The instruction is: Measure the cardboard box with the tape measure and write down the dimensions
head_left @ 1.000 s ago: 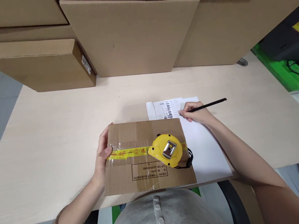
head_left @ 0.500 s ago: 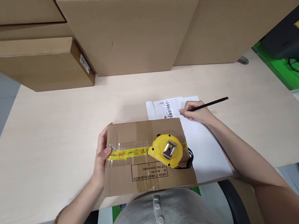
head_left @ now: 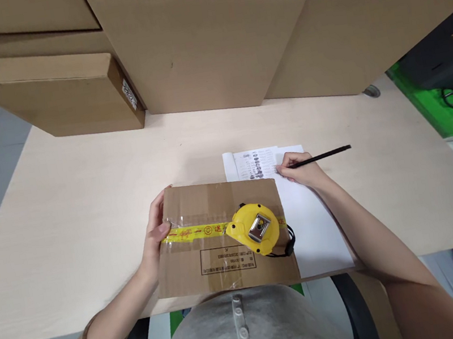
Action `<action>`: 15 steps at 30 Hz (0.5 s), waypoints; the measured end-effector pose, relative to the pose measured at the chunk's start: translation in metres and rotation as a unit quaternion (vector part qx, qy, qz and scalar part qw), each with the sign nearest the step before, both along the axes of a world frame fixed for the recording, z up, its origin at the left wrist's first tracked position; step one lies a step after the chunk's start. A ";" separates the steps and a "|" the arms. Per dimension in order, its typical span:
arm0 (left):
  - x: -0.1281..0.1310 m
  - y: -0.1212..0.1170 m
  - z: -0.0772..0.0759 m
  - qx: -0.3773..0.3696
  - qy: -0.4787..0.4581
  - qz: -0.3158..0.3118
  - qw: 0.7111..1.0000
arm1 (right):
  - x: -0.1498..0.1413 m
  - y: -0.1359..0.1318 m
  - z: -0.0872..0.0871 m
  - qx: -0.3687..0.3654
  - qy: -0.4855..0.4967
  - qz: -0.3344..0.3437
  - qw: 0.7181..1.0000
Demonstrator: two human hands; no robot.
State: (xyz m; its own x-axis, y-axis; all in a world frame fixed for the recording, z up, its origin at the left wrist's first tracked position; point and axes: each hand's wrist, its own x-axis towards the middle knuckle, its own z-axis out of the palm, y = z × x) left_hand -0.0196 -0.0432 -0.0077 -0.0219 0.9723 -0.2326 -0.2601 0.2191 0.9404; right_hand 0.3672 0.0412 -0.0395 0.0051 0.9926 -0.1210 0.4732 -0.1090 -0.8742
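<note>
A small flat cardboard box (head_left: 206,258) sealed with clear and yellow tape lies at the table's near edge. On its right half rests a yellow tape measure (head_left: 256,228). My left hand (head_left: 155,239) grips the box's left edge, thumb on the top face. My right hand (head_left: 301,171) pinches a black pen (head_left: 322,156), tip down on the upper part of a white sheet of paper (head_left: 313,230) that lies right of the box. Small printed text covers the sheet's top left.
Large cardboard boxes (head_left: 207,46) are stacked along the back of the light wooden table (head_left: 70,211). A green and black machine (head_left: 449,82) stands at the right. A black chair shows under the near edge.
My right hand and the pen have shifted a little to the right on the paper. The left hand, box and tape measure stay put.
</note>
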 end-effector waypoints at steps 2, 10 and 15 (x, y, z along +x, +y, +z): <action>0.000 0.000 -0.001 0.003 0.000 -0.003 1.000 | 0.000 0.000 0.000 0.001 -0.002 0.000 1.000; 0.001 -0.001 0.001 0.000 -0.008 -0.005 1.000 | 0.002 0.000 -0.003 0.013 -0.011 -0.009 1.000; 0.000 0.000 0.000 0.001 -0.011 -0.005 1.000 | 0.003 -0.001 -0.004 0.021 -0.013 -0.014 1.000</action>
